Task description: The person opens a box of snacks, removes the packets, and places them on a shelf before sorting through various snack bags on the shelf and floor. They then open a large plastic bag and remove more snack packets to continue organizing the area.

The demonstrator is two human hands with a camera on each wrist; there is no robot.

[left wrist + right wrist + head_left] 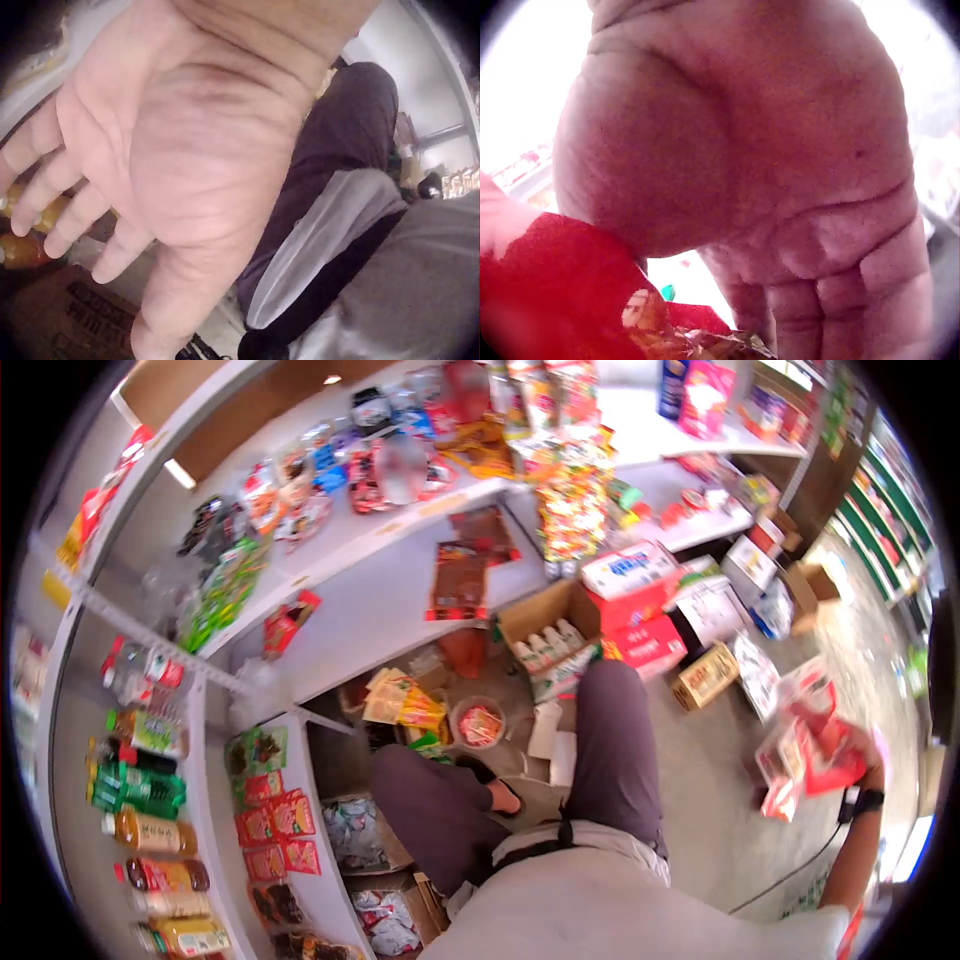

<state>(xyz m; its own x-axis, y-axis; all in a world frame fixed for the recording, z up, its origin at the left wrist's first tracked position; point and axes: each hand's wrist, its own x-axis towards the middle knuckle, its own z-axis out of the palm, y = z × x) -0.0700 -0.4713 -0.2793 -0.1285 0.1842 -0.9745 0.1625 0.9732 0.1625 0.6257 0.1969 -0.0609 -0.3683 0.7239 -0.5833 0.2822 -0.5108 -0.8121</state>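
Observation:
At the right side of the head view, my right hand (855,752) holds red and clear plastic packages (800,750) above the floor. The right wrist view shows this palm (757,150) close up, its thumb side against a shiny red package (562,289); the fingertips are out of frame. My left hand (169,150) shows its palm in the left wrist view, fingers apart and holding nothing. It hangs near the grey shirt and dark trousers (341,124). The head view does not show the left hand.
Shelves (350,555) with snack packs curve around the front and left, with bottles (150,832) at far left. An open carton (550,610) of white bottles, a red box (645,645), a brown box (706,676) and a round tub (478,722) stand beyond the knees.

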